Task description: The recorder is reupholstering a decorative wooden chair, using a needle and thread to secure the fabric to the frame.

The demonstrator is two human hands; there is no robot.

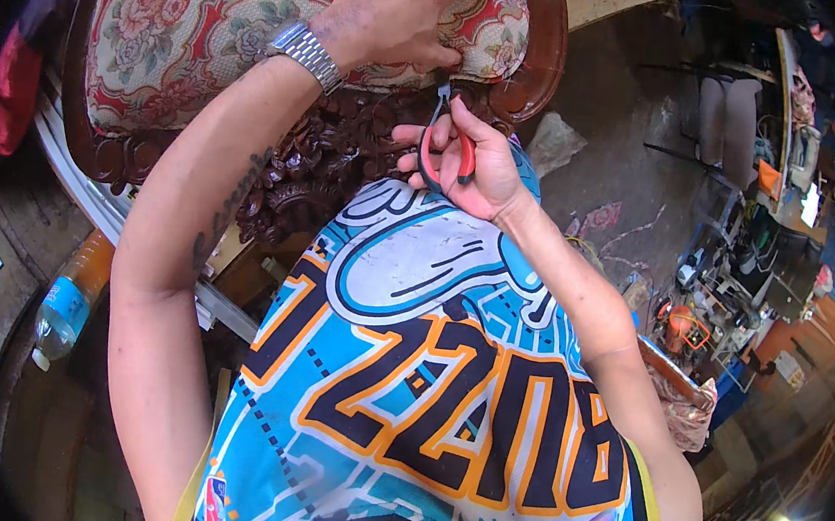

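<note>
My left hand (396, 17), with a metal watch (307, 54) on its wrist, lies with fingers spread on a floral upholstered cushion (150, 9) in red, cream and green. The cushion sits in a dark carved wooden frame (310, 175), like part of a chair. In my right hand (494, 173) is a pair of pliers (468, 157) with red and black handles, palm turned up. The jaws point at the cushion's near edge, just below my left hand; whether they grip anything there is too small to tell.
A plastic bottle (63, 312) with a blue label stands at the left beside pale rails (93, 184). Red cloth (10, 111) hangs at the far left. To the right are a grey chair (728, 120), a crumpled plastic bag (554, 143) and cluttered tools around an orange object (684, 329).
</note>
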